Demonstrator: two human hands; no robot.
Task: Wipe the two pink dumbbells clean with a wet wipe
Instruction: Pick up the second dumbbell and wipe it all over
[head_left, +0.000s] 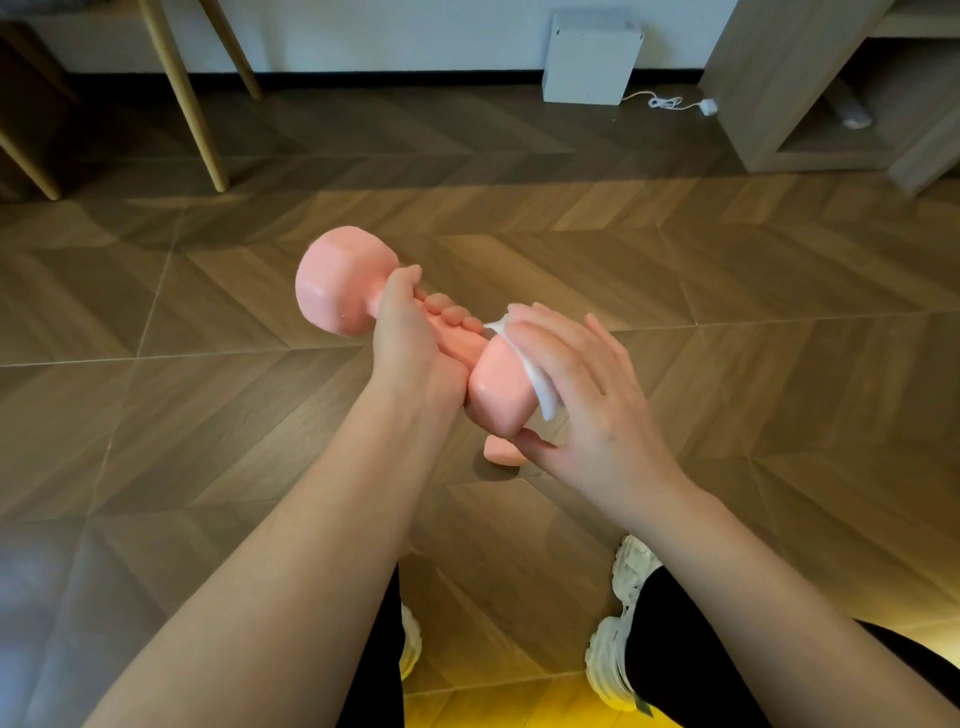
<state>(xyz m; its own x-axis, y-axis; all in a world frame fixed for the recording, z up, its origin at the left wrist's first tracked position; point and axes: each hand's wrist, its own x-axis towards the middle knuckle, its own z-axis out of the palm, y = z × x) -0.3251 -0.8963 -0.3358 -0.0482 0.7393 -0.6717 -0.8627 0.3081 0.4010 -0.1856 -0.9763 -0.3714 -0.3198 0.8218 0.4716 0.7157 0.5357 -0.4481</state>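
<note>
a salmon-pink dumbbell (332, 283), plain and glossy with no markings. a white wet wipe (540, 382) lies against its pink end. a small piece of a second pink dumbbell (500, 451) shows below, the same shade. the floor (727, 270) is brown wood laid in a chevron pattern, with grey-brown and warmer tan planks; near the bottom edge it glows yellow. black trousers (691, 654) and chunky white shoes (610, 660). a white box (589, 60) with a white cable (670, 102) against a white wall with a black skirting. pale yellow wooden chair legs (182, 88). a light grey-brown wooden shelf unit (779, 78).
</note>
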